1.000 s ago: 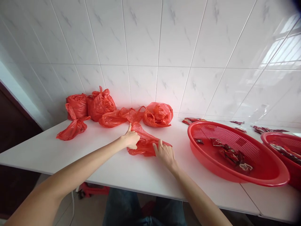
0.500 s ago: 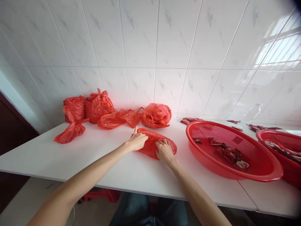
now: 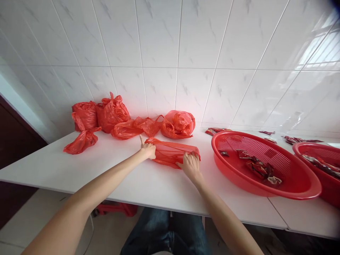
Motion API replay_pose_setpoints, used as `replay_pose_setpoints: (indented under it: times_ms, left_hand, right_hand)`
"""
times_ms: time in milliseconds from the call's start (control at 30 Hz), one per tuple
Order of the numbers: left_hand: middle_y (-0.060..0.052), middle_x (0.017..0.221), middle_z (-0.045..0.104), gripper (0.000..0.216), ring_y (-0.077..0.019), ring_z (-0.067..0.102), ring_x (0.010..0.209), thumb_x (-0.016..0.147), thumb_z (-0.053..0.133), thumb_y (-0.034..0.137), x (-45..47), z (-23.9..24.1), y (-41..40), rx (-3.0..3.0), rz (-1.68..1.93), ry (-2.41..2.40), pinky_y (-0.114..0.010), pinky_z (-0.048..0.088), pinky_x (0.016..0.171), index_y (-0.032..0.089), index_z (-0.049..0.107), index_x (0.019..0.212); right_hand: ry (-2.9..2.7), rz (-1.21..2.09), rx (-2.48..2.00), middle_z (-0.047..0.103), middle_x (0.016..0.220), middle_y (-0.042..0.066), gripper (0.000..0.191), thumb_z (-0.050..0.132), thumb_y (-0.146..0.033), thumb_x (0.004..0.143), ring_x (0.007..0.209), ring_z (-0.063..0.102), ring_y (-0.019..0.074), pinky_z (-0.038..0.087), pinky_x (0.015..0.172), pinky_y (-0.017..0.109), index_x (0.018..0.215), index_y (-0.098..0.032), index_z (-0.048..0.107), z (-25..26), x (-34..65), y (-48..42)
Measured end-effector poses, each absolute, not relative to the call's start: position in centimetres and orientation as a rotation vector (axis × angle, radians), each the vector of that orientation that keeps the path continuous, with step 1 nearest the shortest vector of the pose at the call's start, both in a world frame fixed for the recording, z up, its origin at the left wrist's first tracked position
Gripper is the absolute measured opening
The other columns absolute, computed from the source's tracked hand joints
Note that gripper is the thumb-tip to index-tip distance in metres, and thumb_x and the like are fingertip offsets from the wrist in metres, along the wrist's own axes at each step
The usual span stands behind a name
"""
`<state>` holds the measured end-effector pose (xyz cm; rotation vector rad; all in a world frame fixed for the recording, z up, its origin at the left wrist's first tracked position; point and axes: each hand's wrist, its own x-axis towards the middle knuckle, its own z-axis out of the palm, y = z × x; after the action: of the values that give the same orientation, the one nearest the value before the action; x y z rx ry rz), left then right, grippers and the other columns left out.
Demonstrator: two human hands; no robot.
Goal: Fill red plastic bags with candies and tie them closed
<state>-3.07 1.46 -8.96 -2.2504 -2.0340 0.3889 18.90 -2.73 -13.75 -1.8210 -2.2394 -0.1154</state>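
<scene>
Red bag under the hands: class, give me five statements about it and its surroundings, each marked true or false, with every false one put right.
1. The left hand and right hand both touch the red bag. True.
2. Packets lie inside the large red basket. True.
3. The left hand reaches into that basket. False: it is at the bag's left end.
4. The tabletop is black. False: the tabletop is white.
5. The wall behind is tiled. True.

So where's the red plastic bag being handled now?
In the head view, the red bag lies on the white tabletop near centre, left hand at its left end, right hand on its right, left of the large red plastic basket.
</scene>
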Motion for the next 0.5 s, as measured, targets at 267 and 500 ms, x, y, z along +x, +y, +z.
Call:
replay_pose_setpoints:
  times_ms: [267, 500]
  left_hand:
    - [-0.02, 0.113, 0.072, 0.04, -0.0395, 0.062, 0.112, 0.078, 0.058, 0.029, -1.4, -8.1, -1.2, -2.463, 0.37, -1.972, -0.077, 0.007, 0.107, 0.014, 0.064, 0.115]
    - [-0.01, 0.099, 0.075, 0.035, -0.03, 0.064, 0.11, 0.084, 0.042, 0.01, 0.4, -6.8, -3.2, -2.646, 0.203, -1.677, -0.07, -0.005, 0.113, 0.021, 0.07, 0.103]
  right_hand:
    - [-2.294, -0.116, -1.651, 0.07, 0.108, 0.013, 0.026, 0.049, -0.013, 0.086, 0.111, 0.054, 0.0291, 0.024, 0.109, 0.05, 0.105, -0.019, 0.066, -13.6, 19.5, -3.1]
    - [-2.374, 0.01, -1.531, 0.072, 0.092, 0.007, 0.029, 0.046, -0.024, 0.096, 0.103, 0.06, 0.0234, 0.014, 0.116, 0.05, 0.075, -0.019, 0.066, -14.1, 19.1, -2.7]
